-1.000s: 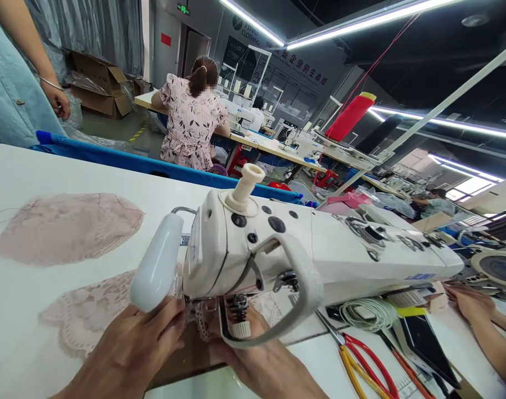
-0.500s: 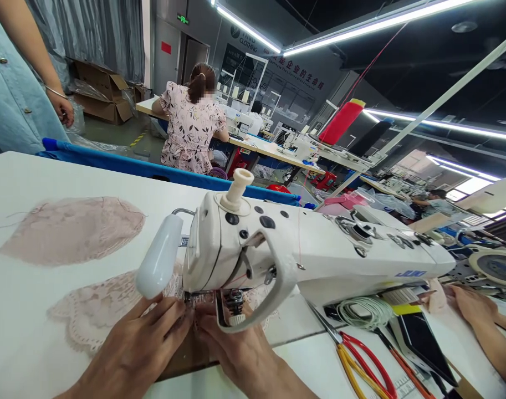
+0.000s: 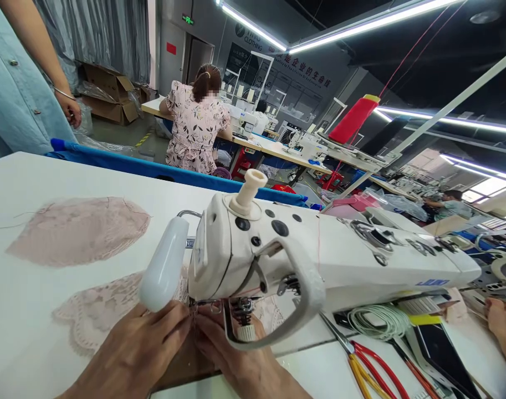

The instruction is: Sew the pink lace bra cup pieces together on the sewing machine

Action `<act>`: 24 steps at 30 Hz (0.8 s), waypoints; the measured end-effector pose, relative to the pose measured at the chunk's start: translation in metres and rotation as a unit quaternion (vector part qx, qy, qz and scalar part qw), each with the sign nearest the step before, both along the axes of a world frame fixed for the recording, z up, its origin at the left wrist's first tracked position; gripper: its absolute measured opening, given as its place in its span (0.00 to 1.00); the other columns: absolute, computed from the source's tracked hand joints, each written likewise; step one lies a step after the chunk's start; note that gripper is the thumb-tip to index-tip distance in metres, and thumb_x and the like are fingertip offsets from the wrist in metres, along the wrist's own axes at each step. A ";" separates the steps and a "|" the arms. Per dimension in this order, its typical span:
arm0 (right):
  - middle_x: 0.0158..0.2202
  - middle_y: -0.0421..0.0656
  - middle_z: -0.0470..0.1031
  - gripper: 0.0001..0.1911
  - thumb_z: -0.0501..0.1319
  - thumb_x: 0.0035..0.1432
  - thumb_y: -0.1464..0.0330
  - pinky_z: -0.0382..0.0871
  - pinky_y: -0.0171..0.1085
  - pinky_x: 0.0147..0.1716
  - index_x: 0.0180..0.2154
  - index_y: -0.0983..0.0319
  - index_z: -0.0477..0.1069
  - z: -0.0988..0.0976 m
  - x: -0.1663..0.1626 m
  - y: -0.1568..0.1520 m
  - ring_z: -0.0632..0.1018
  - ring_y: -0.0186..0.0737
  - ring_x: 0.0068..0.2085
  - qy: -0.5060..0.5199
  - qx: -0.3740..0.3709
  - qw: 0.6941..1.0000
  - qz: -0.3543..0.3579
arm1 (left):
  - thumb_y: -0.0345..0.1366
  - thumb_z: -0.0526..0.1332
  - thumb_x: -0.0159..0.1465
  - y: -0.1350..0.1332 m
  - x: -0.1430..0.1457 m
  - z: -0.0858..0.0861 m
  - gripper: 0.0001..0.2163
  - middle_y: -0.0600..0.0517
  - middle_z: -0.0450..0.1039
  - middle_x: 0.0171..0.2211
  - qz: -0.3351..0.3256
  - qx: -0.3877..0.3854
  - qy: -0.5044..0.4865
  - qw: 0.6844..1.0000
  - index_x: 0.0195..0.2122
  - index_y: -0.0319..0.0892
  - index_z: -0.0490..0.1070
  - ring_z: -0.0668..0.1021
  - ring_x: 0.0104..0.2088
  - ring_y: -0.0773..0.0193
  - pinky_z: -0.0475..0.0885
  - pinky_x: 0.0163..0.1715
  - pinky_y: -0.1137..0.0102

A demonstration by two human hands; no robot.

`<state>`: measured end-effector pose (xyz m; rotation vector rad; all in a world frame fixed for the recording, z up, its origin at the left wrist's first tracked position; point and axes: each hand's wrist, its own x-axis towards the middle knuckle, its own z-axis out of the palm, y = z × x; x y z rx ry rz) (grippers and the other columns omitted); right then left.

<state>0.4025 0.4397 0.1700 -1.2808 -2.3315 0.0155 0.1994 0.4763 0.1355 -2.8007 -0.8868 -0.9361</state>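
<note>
Head view: the person's left hand (image 3: 140, 341) and right hand (image 3: 240, 352) are meeting under a white sewing machine (image 3: 348, 266), fingers bunching close; any pinch is hidden, cannot tell. Scalloped pale-pink lace fabric (image 3: 97, 310) is running from the white tabletop (image 3: 24, 338) beneath the left hand. A flat pale-pink mesh piece (image 3: 84, 230) is lying beyond.

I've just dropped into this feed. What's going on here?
A person has both hands low at the needle end of a white sewing machine. The left hand is over the edge of a pale lace piece, and the right hand is close beside it, partly behind the machine's guard. Their exact grip is hidden. Another pink piece lies flat on the white table, and scissors lie to the right.
</note>
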 end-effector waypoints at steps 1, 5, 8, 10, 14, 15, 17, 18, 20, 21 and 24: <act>0.36 0.45 0.80 0.07 0.62 0.62 0.68 0.76 0.37 0.45 0.42 0.61 0.76 0.000 0.000 -0.001 0.81 0.43 0.39 -0.003 0.010 1.000 -0.003 | 0.23 0.52 0.64 0.000 0.001 0.000 0.13 0.55 0.73 0.32 0.003 0.000 0.002 1.000 0.37 0.47 0.72 0.75 0.34 0.63 0.68 0.42 0.67; 0.37 0.47 0.80 0.09 0.61 0.63 0.66 0.77 0.40 0.45 0.44 0.61 0.75 -0.002 0.002 -0.002 0.81 0.45 0.41 -0.017 0.028 0.999 0.000 | 0.20 0.51 0.63 -0.001 0.002 -0.004 0.16 0.55 0.72 0.32 0.020 -0.007 0.003 1.000 0.38 0.46 0.72 0.75 0.34 0.64 0.68 0.39 0.68; 0.39 0.47 0.80 0.10 0.60 0.64 0.64 0.76 0.40 0.45 0.44 0.60 0.75 -0.001 0.003 -0.002 0.80 0.45 0.43 -0.013 0.024 1.000 0.005 | 0.20 0.51 0.64 -0.001 0.002 -0.007 0.16 0.56 0.73 0.33 0.019 -0.011 0.001 1.000 0.40 0.47 0.72 0.76 0.34 0.65 0.68 0.41 0.68; 0.39 0.47 0.80 0.10 0.60 0.64 0.64 0.76 0.40 0.46 0.45 0.60 0.75 0.001 0.003 -0.002 0.80 0.45 0.44 -0.009 0.007 1.000 0.010 | 0.20 0.51 0.64 -0.001 0.002 -0.010 0.15 0.56 0.74 0.34 0.019 -0.011 -0.004 1.000 0.41 0.47 0.72 0.76 0.35 0.65 0.68 0.42 0.68; 0.39 0.46 0.80 0.10 0.59 0.65 0.64 0.75 0.41 0.47 0.45 0.60 0.75 0.005 0.002 -0.002 0.79 0.45 0.44 -0.008 -0.025 1.000 0.005 | 0.21 0.51 0.65 0.001 0.002 -0.010 0.15 0.56 0.74 0.36 0.021 -0.007 -0.021 1.000 0.41 0.46 0.72 0.77 0.36 0.66 0.68 0.42 0.68; 0.39 0.46 0.80 0.11 0.59 0.66 0.64 0.75 0.42 0.47 0.45 0.60 0.75 0.006 0.002 -0.002 0.79 0.46 0.44 -0.007 -0.023 1.000 0.003 | 0.21 0.52 0.65 0.001 0.002 -0.009 0.15 0.56 0.74 0.36 0.017 -0.005 -0.022 1.000 0.41 0.46 0.72 0.77 0.36 0.66 0.67 0.43 0.68; 0.40 0.46 0.80 0.11 0.59 0.65 0.64 0.75 0.42 0.46 0.46 0.60 0.74 0.007 0.003 -0.003 0.79 0.47 0.44 -0.009 -0.017 1.000 0.008 | 0.21 0.53 0.64 0.001 0.001 -0.005 0.14 0.57 0.74 0.35 0.010 -0.006 -0.020 1.000 0.42 0.47 0.72 0.77 0.36 0.65 0.68 0.43 0.68; 0.41 0.46 0.80 0.11 0.60 0.64 0.64 0.75 0.43 0.45 0.47 0.60 0.74 0.007 0.004 -0.003 0.80 0.47 0.43 -0.009 -0.012 1.000 0.012 | 0.21 0.53 0.64 0.001 0.001 -0.003 0.15 0.57 0.74 0.35 0.008 -0.007 -0.019 1.000 0.42 0.47 0.72 0.77 0.35 0.66 0.68 0.43 0.68; 0.41 0.46 0.80 0.11 0.60 0.64 0.64 0.76 0.42 0.44 0.46 0.59 0.74 0.006 0.005 -0.004 0.80 0.47 0.43 -0.008 -0.004 1.000 0.015 | 0.21 0.53 0.64 0.000 0.001 0.001 0.14 0.57 0.74 0.35 0.012 -0.014 -0.020 1.000 0.42 0.46 0.72 0.77 0.34 0.66 0.68 0.40 0.68; 0.41 0.46 0.80 0.11 0.60 0.65 0.63 0.76 0.42 0.43 0.46 0.59 0.74 0.006 0.006 -0.004 0.80 0.47 0.42 -0.007 -0.002 1.000 0.012 | 0.20 0.53 0.64 0.000 0.002 0.002 0.14 0.57 0.74 0.34 0.014 -0.016 -0.022 1.000 0.41 0.46 0.72 0.77 0.33 0.66 0.68 0.38 0.69; 0.41 0.45 0.80 0.11 0.59 0.65 0.61 0.76 0.40 0.41 0.45 0.58 0.75 0.007 0.006 -0.004 0.80 0.45 0.41 -0.003 0.001 1.000 0.000 | 0.19 0.50 0.64 0.000 0.004 0.006 0.15 0.57 0.73 0.32 0.016 -0.014 -0.034 0.999 0.37 0.46 0.71 0.76 0.32 0.67 0.68 0.37 0.68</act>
